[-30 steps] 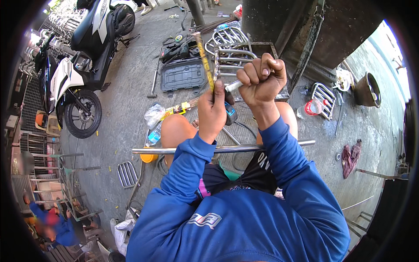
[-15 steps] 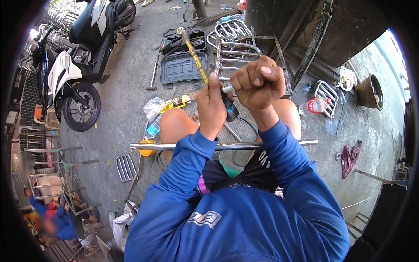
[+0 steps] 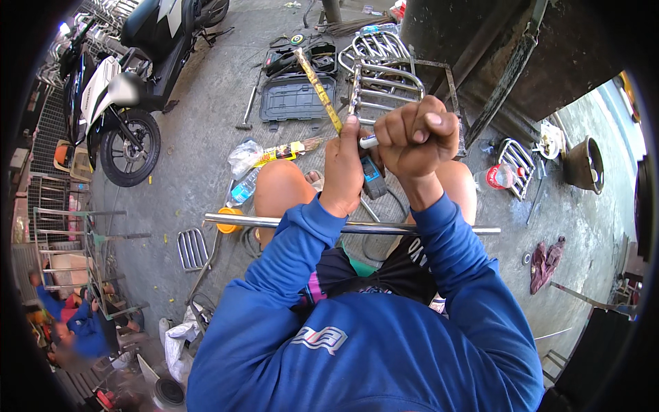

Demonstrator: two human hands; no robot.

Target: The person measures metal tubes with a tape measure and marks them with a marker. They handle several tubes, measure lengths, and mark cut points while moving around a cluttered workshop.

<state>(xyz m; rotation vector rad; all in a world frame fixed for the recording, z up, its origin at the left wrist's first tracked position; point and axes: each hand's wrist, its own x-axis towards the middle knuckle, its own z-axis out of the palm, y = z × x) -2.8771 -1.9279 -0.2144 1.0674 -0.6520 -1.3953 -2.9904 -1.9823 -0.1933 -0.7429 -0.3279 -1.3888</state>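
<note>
Both hands are raised in front of my knees. My left hand (image 3: 343,165) is closed around a tape measure, with its worn yellow blade (image 3: 317,89) sticking out forward past my thumb. The dark, blue-faced tape measure case (image 3: 371,178) shows beside my left palm. My right hand (image 3: 417,141) is curled into a fist around a white marker (image 3: 369,142), whose end points toward my left hand. A shiny metal tube (image 3: 384,228) lies crosswise over my lap, passing under my left forearm; whether it touches my right sleeve I cannot tell.
Ahead lies an open black tool case (image 3: 298,98) beside bent metal racks (image 3: 384,86). A motorcycle (image 3: 117,103) stands at the left. Bottles, a yellow lid (image 3: 229,220) and a small rack (image 3: 193,249) are on the floor. At the right stands a bucket (image 3: 583,165); another person (image 3: 82,329) sits lower left.
The whole view has shifted slightly, with floor objects ahead now a little lower and farther right. My hands keep nearly the same grip, and more of the tape measure's blue face shows.
</note>
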